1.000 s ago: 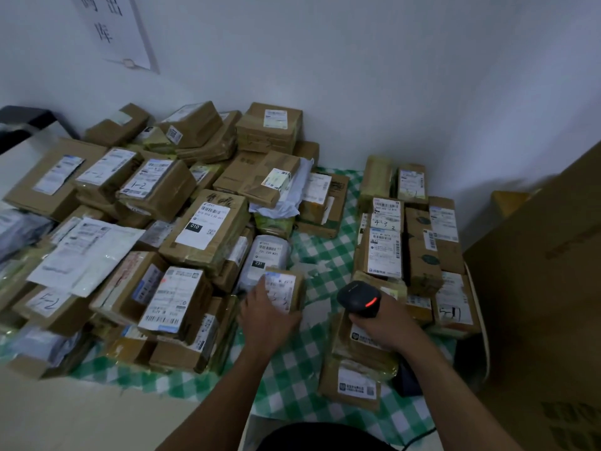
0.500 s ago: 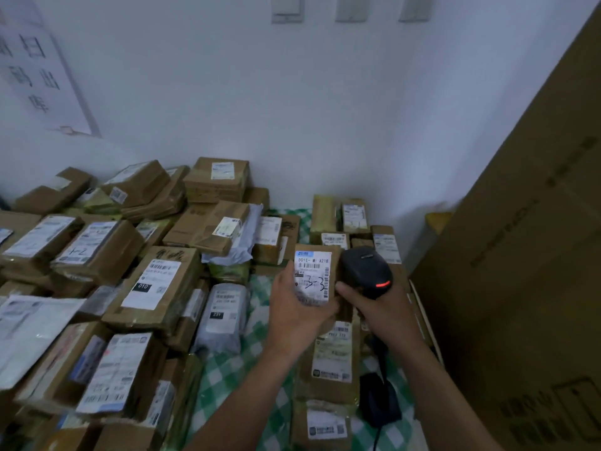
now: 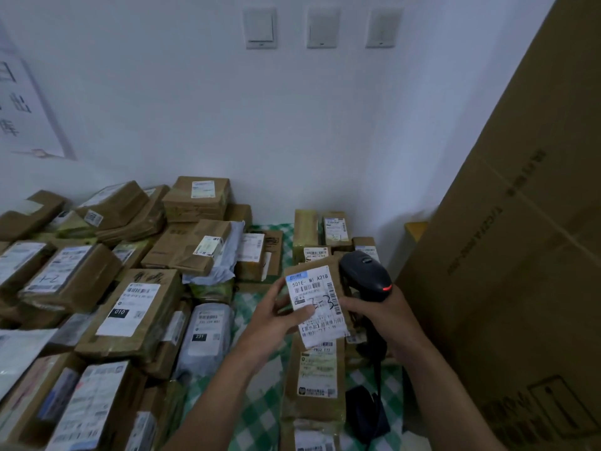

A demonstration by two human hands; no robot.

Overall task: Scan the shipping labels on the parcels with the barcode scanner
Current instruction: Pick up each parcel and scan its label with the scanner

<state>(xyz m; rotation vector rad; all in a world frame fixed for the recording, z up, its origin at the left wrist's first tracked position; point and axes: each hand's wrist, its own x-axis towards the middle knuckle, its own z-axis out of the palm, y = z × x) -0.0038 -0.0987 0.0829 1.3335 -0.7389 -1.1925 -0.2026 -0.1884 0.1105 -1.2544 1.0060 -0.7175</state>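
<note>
My left hand (image 3: pixel 276 315) grips a small brown parcel (image 3: pixel 320 301) and holds it up above the table, its white shipping label with a handwritten "3-3" facing me. My right hand (image 3: pixel 379 315) grips a black barcode scanner (image 3: pixel 366 275) just right of the parcel, a red light glowing on its side. Its fingertips touch the parcel's right edge. The scanner's head sits level with the parcel's upper right corner.
Several labelled brown parcels (image 3: pixel 136 314) are heaped on the left of a green checked tablecloth (image 3: pixel 260 415). A narrower row of parcels (image 3: pixel 317 379) lies below my hands, with a black scanner stand (image 3: pixel 364 415) beside it. A tall cardboard box (image 3: pixel 520 271) stands at the right.
My left hand picked the small parcel off the table and lifted it up in front of me. My right hand raised the scanner beside it. The view tilted upward.
</note>
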